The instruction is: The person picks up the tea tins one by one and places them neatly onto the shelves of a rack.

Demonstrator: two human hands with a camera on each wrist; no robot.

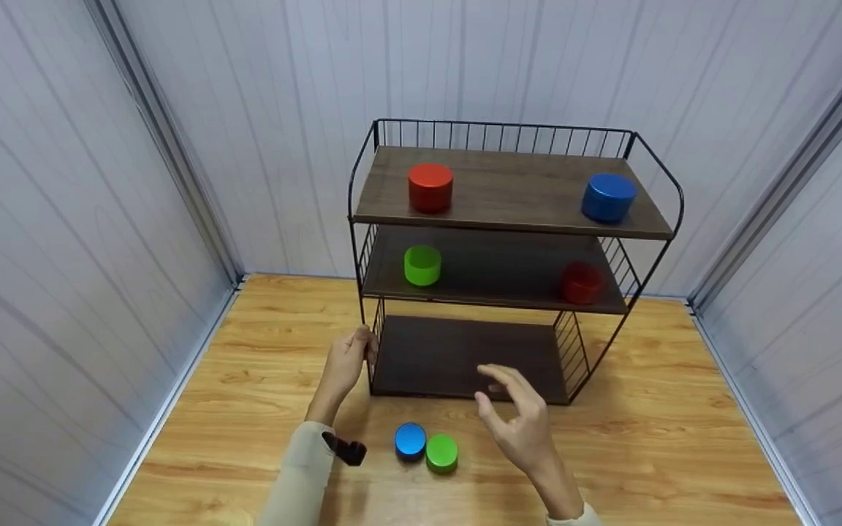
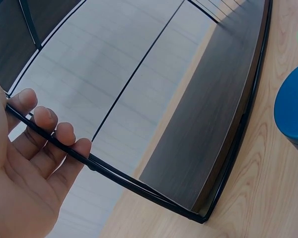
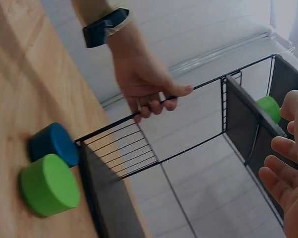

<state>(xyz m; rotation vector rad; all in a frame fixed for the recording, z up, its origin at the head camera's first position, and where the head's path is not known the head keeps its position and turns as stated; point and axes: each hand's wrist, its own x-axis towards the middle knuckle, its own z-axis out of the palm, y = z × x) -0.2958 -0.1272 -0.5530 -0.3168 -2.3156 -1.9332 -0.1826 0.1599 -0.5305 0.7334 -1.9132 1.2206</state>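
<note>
My left hand grips the left front post of a three-tier rack with a black wire frame and dark wooden boards. In the left wrist view, its fingers curl around the thin black post. My right hand is in front of the bottom board, thumb and fingers spread apart with nothing between them. On the wooden surface between my forearms, a blue round tin stands beside a green round tin. Both also show at the left of the right wrist view.
The top board carries a red tin at left and a blue tin at right. On the middle board are a green tin and a dark red tin. Pale panel walls enclose the back and both sides.
</note>
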